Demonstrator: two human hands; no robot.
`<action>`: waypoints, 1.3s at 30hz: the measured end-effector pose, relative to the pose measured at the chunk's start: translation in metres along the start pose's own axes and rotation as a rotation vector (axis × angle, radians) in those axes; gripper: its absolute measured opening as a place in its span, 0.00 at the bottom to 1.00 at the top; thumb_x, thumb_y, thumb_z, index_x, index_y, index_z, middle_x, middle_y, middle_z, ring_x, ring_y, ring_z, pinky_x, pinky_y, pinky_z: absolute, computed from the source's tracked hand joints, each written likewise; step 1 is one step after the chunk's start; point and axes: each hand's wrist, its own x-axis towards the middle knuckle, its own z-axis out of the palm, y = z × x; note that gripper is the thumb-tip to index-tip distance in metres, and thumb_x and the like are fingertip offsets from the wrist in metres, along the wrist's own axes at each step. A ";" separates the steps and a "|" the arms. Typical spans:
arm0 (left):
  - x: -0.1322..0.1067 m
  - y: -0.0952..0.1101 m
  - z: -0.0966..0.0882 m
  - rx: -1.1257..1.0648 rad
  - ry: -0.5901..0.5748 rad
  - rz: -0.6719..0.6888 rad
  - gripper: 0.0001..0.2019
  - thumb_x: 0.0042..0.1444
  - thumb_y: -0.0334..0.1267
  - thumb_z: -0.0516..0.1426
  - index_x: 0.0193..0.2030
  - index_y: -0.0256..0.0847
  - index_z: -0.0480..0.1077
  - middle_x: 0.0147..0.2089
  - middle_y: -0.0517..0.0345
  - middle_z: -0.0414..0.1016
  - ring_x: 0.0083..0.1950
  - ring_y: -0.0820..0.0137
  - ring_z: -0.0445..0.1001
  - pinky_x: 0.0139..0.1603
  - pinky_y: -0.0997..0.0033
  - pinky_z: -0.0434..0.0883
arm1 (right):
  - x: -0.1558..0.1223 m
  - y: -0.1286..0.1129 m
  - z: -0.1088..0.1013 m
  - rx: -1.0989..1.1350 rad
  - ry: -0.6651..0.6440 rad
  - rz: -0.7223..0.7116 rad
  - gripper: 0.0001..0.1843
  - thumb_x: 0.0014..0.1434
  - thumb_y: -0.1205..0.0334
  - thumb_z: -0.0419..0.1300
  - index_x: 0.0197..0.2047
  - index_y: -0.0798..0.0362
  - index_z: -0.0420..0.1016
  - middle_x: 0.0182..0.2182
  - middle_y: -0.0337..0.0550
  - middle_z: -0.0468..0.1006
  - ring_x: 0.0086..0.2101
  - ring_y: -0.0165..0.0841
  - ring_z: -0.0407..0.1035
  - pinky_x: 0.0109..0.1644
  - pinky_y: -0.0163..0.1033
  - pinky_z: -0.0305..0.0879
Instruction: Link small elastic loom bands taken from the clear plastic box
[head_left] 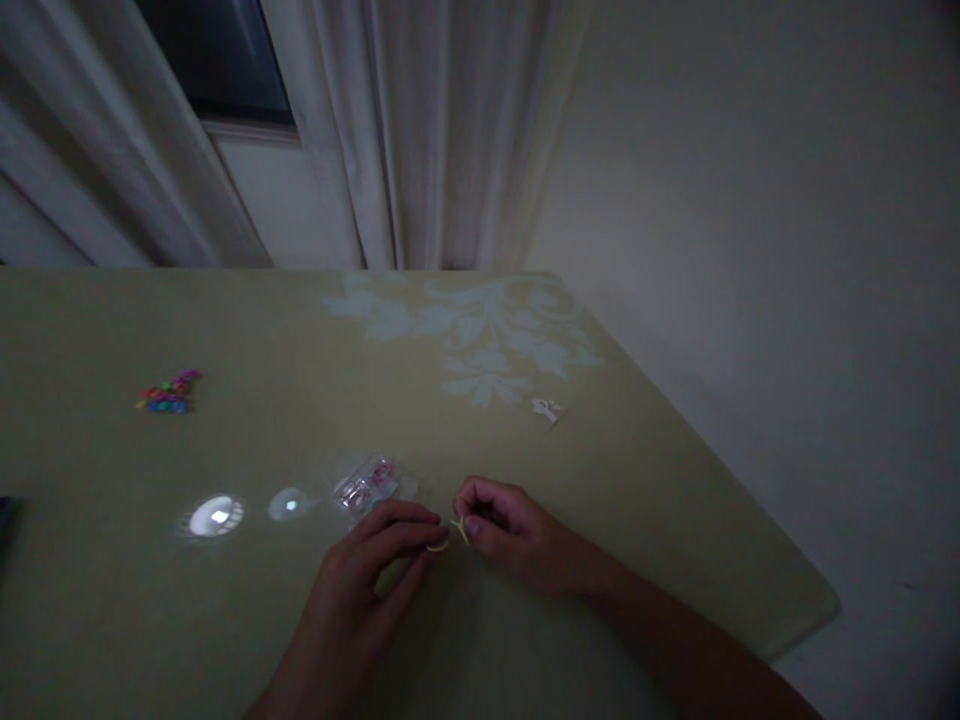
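Note:
My left hand (364,575) pinches a small pale-yellow curved piece (437,546) between thumb and fingertips. Close beside it, my right hand (521,535) grips a small pale-yellow forked piece (460,528) between thumb and forefinger. A narrow gap seems to separate the two pieces, which are too small and dim to identify further. Just beyond my left fingers lies a clear plastic packet (371,485) with pink and reddish bits inside. Part of the packet is hidden behind that hand.
A cluster of small multicoloured pieces (169,392) lies at the left of the greenish table (285,330). Right of centre is a small white tag-like scrap (547,409). Curtains (450,130) hang behind the far edge; a wall (750,250) stands to the right.

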 end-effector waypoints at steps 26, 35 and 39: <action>-0.001 0.013 0.000 -0.146 -0.060 -0.245 0.07 0.65 0.42 0.60 0.42 0.49 0.81 0.38 0.62 0.88 0.37 0.68 0.86 0.38 0.76 0.81 | -0.001 0.000 0.000 -0.026 0.009 0.000 0.22 0.68 0.40 0.60 0.40 0.52 0.67 0.32 0.35 0.62 0.31 0.29 0.55 0.35 0.34 0.54; -0.007 0.004 0.006 -0.214 -0.197 -0.250 0.08 0.70 0.40 0.55 0.47 0.47 0.75 0.42 0.58 0.84 0.43 0.69 0.85 0.44 0.73 0.79 | -0.001 -0.002 0.001 -0.025 0.003 -0.023 0.21 0.68 0.42 0.60 0.40 0.53 0.67 0.32 0.35 0.63 0.32 0.29 0.56 0.36 0.34 0.55; -0.003 0.008 0.004 -0.191 -0.212 -0.266 0.08 0.71 0.42 0.54 0.48 0.48 0.75 0.43 0.59 0.84 0.43 0.70 0.83 0.44 0.75 0.77 | -0.001 -0.003 0.002 -0.023 -0.005 -0.023 0.20 0.69 0.43 0.60 0.40 0.53 0.67 0.32 0.35 0.63 0.32 0.29 0.56 0.36 0.34 0.55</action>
